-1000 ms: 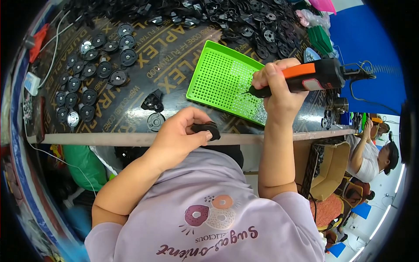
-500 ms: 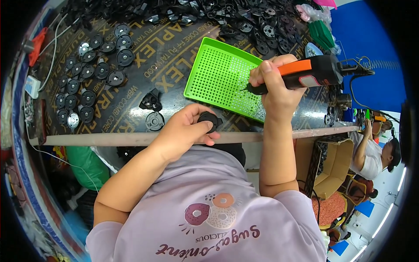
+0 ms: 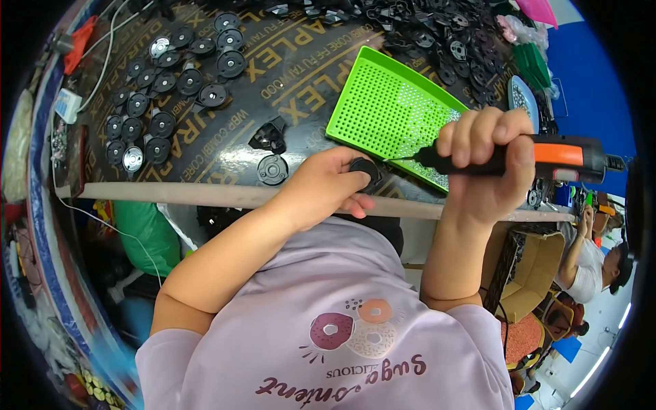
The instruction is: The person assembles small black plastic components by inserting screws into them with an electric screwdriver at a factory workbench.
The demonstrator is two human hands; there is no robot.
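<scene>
My left hand [image 3: 326, 186] is closed on a round black plastic part [image 3: 365, 169] just over the table's front edge. In my right hand [image 3: 490, 157] is an orange and black electric screwdriver [image 3: 553, 157], gripped around its body. Its thin bit points left and its tip is close to the black part; whether they touch I cannot tell. Behind the tool lies a bright green perforated tray [image 3: 372, 96], with small silvery pieces spread over its right side. Left of my left hand are a loose black bracket [image 3: 268, 135] and a round grey-black disc [image 3: 272, 169].
Several round black parts [image 3: 189, 82] stand in rows at the table's left. A heap of black parts [image 3: 437, 41] covers the far side. An open cardboard box [image 3: 533, 270] is below the table's right end. Another person [image 3: 589, 260] sits at far right.
The screwdriver has swung from over the tray to level beside the black part, its bit now near it. My left hand still holds the part. The whole view has shifted somewhat.
</scene>
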